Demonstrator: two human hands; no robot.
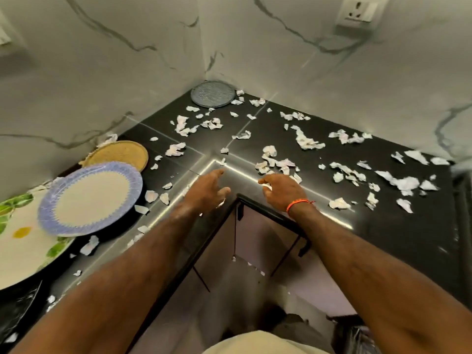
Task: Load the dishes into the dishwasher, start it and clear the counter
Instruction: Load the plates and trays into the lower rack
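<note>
My right hand [282,191], fingers loosely curled and empty, hovers nearest the paper scraps [277,163] lying just beyond it; my left hand [208,191] is open too.

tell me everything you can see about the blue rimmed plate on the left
The blue rimmed plate is round, with a plain off-white centre and a wide blue patterned border with a toothed inner edge. It looks ceramic and clean. It sits tilted, overlapping the leaf-patterned plate at its left and the yellow plate behind it, on the black counter. Neither hand touches it.
</note>
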